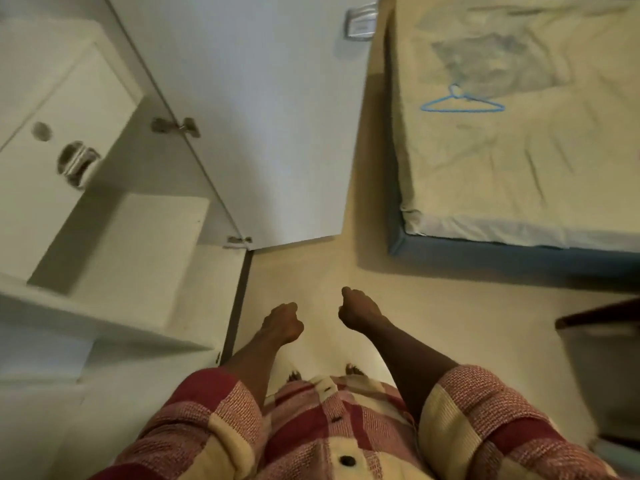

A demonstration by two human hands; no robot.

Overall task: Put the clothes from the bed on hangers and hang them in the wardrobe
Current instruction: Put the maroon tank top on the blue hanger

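Observation:
A blue wire hanger [462, 102] lies on the bed [519, 161], which is covered by a pale yellow sheet with a faded grey-blue print. No loose garment shows on the bed. The white wardrobe [104, 216] stands at the left with its door [263, 109] swung open toward the bed. My left hand [282, 322] and my right hand [356, 311] hang over the floor in front of me, both with fingers curled and holding nothing. They are well short of the bed and the hanger.
Inside the wardrobe a white drawer unit with a metal handle [78, 162] sits above a bare shelf [138, 251]. The open door narrows the gap to the bed's blue base [485, 256]. A dark chair edge [595, 315] juts in at the right.

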